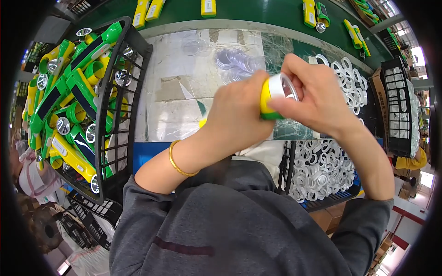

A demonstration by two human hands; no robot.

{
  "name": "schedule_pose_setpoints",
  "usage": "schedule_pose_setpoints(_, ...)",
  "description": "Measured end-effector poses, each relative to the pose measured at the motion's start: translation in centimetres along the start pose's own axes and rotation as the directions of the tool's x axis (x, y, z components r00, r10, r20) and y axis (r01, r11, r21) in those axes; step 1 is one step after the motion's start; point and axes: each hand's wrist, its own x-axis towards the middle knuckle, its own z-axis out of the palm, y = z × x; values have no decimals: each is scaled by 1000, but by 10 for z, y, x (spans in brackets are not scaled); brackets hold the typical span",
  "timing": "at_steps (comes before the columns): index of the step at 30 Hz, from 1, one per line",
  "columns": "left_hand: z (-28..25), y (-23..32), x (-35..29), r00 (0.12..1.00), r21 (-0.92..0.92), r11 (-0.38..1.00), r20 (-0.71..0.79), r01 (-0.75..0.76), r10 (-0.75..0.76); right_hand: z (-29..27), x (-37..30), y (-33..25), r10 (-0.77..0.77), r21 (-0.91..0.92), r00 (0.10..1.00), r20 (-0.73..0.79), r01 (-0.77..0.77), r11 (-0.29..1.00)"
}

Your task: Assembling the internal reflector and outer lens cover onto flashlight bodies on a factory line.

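Note:
My left hand (239,108) is wrapped round a yellow and green flashlight (265,100), its head turned to the right. A white ring (276,87) sits at the flashlight's head, and my right hand (317,94) grips that ring with thumb and fingers. Most of the flashlight's body is hidden by my left hand. Beyond my hands, a fanned row of clear plastic discs (237,62) lies on the worktable (170,110). To the right of my right hand, several loose white rings (352,85) are heaped on the table.
A black crate (103,138) at the left is piled with green and yellow flashlights (73,92). Below the table's right side stands a basket full of white rings (322,172). At the back runs a green conveyor (258,14) carrying several flashlights. Another black crate (398,106) stands far right.

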Motion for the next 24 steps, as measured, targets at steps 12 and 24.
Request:
schedule_pose_setpoints(12, 2, -22, 3, 898, -483, 800, 415, 356, -148, 45, 19, 0, 159, -307, 983, -97, -181, 934)
schedule_pose_setpoints(24, -15, -34, 4, 913, -356, 886, 378, 298, -155, 23, 12, 13, -349, 195, 937, 23, 338, 921)
